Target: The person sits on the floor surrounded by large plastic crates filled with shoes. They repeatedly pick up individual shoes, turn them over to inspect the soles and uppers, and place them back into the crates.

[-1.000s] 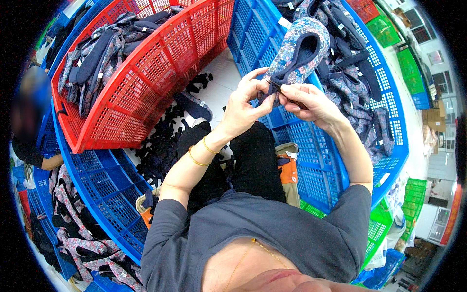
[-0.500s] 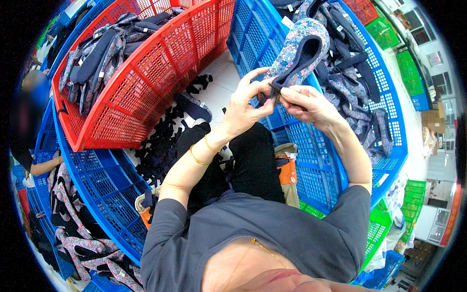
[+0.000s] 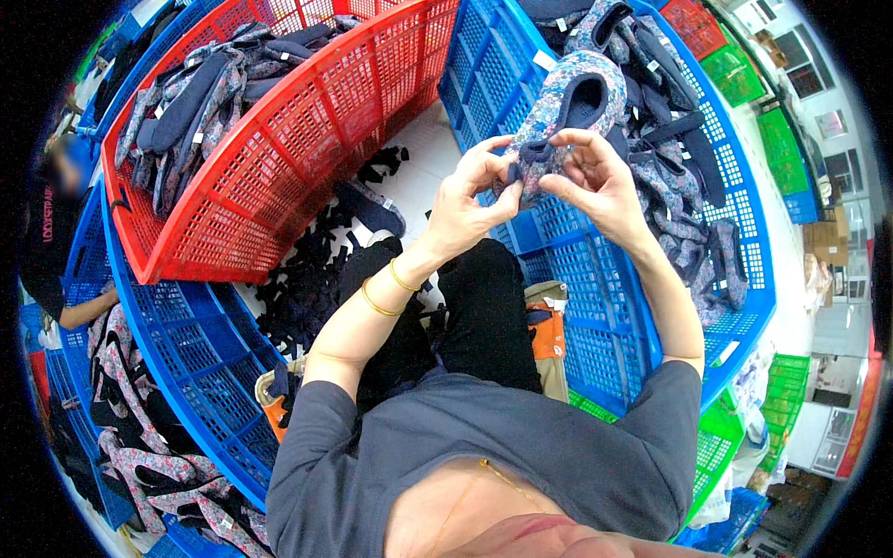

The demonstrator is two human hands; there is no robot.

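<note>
Between my hands, above my knees, is a floral fabric slipper (image 3: 550,99) with a dark navy lining, its toe pointing away from me. My left hand (image 3: 473,195) pinches its near end at the left edge with thumb and fingers. On the opposite edge, my right hand (image 3: 603,191) grips the same end, index finger curled over and thumb below. A small dark fold of lining shows between the two hands. My fingers partly cover the end they hold.
On the right, a blue crate (image 3: 595,321) holds many similar slippers. A red crate (image 3: 307,139) with more stands at the left, over another blue crate (image 3: 209,349). Dark scraps (image 3: 302,270) litter the floor by my legs. Another person's arm (image 3: 88,310) reaches in at far left.
My right hand has shifted from a tight pinch near my left fingers to a wider grip on the right edge. The slipper's near end is now spread and turned more into view.
</note>
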